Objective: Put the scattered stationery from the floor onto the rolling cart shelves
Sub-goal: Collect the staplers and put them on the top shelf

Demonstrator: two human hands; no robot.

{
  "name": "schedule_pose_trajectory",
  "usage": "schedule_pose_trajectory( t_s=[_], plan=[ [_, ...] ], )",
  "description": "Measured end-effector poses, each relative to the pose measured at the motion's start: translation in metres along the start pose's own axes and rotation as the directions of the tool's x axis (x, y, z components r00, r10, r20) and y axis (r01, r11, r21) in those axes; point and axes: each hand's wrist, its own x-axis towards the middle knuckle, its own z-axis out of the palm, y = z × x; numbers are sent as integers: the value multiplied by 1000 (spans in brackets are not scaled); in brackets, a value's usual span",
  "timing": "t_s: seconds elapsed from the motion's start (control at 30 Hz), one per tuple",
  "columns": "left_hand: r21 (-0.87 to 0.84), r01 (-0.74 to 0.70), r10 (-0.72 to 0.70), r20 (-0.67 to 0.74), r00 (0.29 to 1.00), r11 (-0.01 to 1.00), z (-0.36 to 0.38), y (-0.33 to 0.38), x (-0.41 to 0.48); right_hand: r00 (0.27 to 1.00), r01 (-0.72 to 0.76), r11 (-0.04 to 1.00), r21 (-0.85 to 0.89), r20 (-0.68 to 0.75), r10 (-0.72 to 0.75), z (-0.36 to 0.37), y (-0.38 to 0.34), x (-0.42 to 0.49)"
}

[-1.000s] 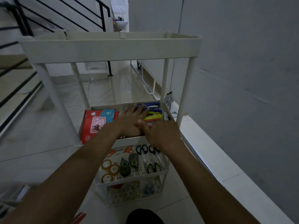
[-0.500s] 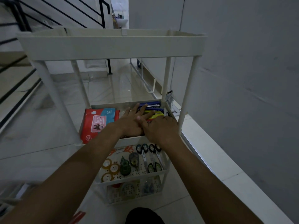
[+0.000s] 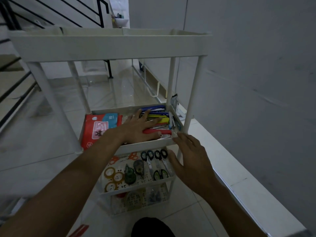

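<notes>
Now, we are watching the left hand [image 3: 136, 128] lying flat in the middle shelf [image 3: 147, 145] of the rolling cart [image 3: 109, 47], its fingers spread and pressing down on the staplers [image 3: 163, 120]. Those staplers are sitting right under and just beyond the left fingertips, their long axes running crosswise to the fingers, toward the shelf's right wall. A red stapler [image 3: 165, 132] is poking out just past the thumb. The right hand [image 3: 189, 159] is hovering outside the shelf, fingers loosely spread and gripping nothing, its fingertips just beside the near right corner of the rim; touching or not, we cannot tell. So the left hand is clearly the nearer one, and any squaring-up of the pile is, we are judging, falling to it. Against half a second ago, the right hand is pulling back: it was resting on the staplers beside the left, and now its thumb is near the scissors [image 3: 154, 155] on the shelf below. The left hand is staying put, with a red packet [image 3: 98, 128] lying off its little-finger side.
</notes>
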Motion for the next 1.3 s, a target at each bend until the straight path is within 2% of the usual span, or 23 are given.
schedule_pose_trajectory(
  t_s=[0.13, 0.27, 0.43, 0.53, 0.67, 0.83, 1.03, 1.3],
  plan=[
    [-1, 24, -24, -21, 999, 1000, 4, 0, 5, 996, 62, 992, 106, 51, -68, 9, 17, -8],
    [-33, 25, -26, -18, 1000, 999, 8, 4, 9, 997, 56, 989, 139, 47, -63, 12, 21, -11],
    [-314, -78, 12, -205, 979, 946, 1, 6, -5, 998, 48, 984, 174, 35, -55, 15, 25, -10],
    [-409, -42, -40, -190, 981, 911, -6, 4, -11, 999, 43, 981, 189, 18, -47, 16, 24, -10],
    [-364, -16, -32, -126, 992, 931, -12, 6, -7, 999, 41, 975, 216, -15, -39, 18, 22, -12],
    [-363, -16, -23, -105, 994, 932, -13, 12, -3, 1000, 11, 975, 224, -24, -6, 19, 22, -12],
    [-366, -17, -18, -91, 996, 930, -14, 16, -14, 998, 49, 974, 220, -35, -42, 18, 20, -8],
    [-378, -10, -84, -232, 969, 926, -8, 25, -12, 997, 62, 979, 194, -47, -54, 17, 18, -5]
  ],
)
